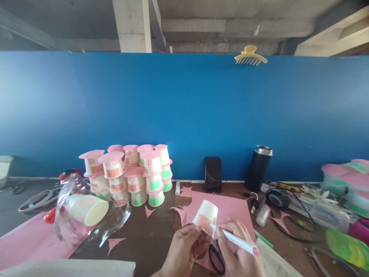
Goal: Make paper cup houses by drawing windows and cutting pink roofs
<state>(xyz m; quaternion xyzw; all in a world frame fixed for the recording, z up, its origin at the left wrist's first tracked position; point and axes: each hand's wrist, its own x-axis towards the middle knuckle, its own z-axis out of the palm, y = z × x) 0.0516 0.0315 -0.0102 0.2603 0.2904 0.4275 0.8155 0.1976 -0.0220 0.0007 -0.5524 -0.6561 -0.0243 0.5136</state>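
Note:
My left hand (184,250) holds a white paper cup (208,214) upside down and tilted, with a pink patch on its side. My right hand (239,252) grips a white pen (235,240) whose tip touches the pink patch on the cup. Both hands hover above a sheet of pink paper (230,207) lying on the brown table. Black scissors (216,258) lie under my hands.
A pile of finished cups with pink lids (129,173) stands at the back left. A plastic sleeve of plain cups (86,209) lies to the left. A phone (213,174) and black flask (258,162) lean at the blue partition. Tape rolls, cables and clutter fill the right.

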